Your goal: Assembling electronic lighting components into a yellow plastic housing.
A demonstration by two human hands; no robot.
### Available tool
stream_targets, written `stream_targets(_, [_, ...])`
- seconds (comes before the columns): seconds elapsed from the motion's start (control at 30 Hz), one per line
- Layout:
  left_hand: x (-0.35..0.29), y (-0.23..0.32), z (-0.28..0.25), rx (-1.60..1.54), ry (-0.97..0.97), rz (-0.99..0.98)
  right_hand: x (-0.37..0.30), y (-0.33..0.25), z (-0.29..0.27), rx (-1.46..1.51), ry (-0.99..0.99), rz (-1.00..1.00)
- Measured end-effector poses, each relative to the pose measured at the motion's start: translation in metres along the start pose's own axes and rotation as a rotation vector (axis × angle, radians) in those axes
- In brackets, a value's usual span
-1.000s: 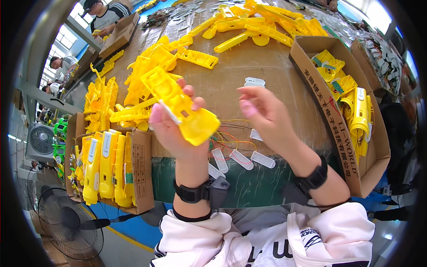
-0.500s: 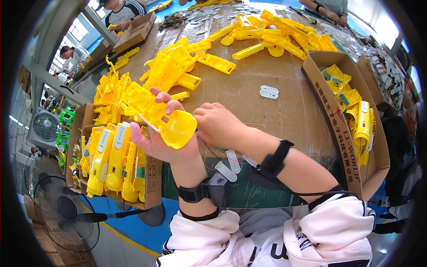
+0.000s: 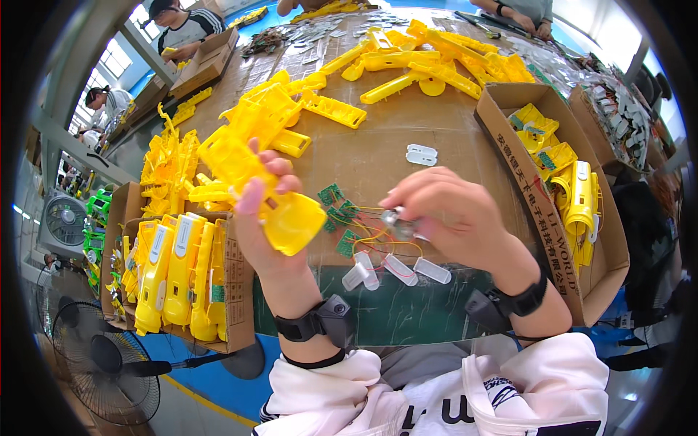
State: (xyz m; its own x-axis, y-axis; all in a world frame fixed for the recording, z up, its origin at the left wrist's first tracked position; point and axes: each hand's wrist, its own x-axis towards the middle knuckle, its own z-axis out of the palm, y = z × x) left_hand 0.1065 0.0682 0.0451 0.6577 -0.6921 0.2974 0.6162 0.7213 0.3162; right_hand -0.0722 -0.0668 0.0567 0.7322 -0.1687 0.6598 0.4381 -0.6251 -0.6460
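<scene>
My left hand (image 3: 265, 236) is closed around a yellow plastic housing (image 3: 294, 224) with a broad rounded end, held above the table left of centre. To its right, my right hand (image 3: 462, 218) pinches small silvery metal parts (image 3: 397, 224) between thumb and fingers; their exact kind I cannot make out. Just below and left of that hand, several green circuit boards (image 3: 343, 211) lie on the table. Thin red and yellow wires (image 3: 374, 243) run among the boards and several white oblong plastic pieces (image 3: 398, 269) near the table's front edge.
A cardboard box (image 3: 240, 291) of yellow housings stands at the left, another box (image 3: 534, 211) at the right. Yellow parts (image 3: 429, 62) are heaped along the back. Two white oval pieces (image 3: 422, 154) lie mid-table. A black fan (image 3: 109, 356) stands at lower left; co-workers (image 3: 190, 29) sit beyond.
My right hand has moved right, away from the yellow housing, and now holds silvery parts. The boards and wires have come into sight. My left hand still grips the housing, now tilted differently.
</scene>
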Motion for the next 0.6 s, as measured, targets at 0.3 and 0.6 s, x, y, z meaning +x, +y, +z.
stream_targets(0.3, [-0.025,-0.085,0.036,0.518,-0.108,-0.656,-0.042,-0.007,-0.041,0.256,0.092,0.06])
stream_targets(0.6, [-0.026,-0.097,0.024,0.479,-0.064,-0.71,-0.058,0.013,-0.03,0.303,0.24,0.221])
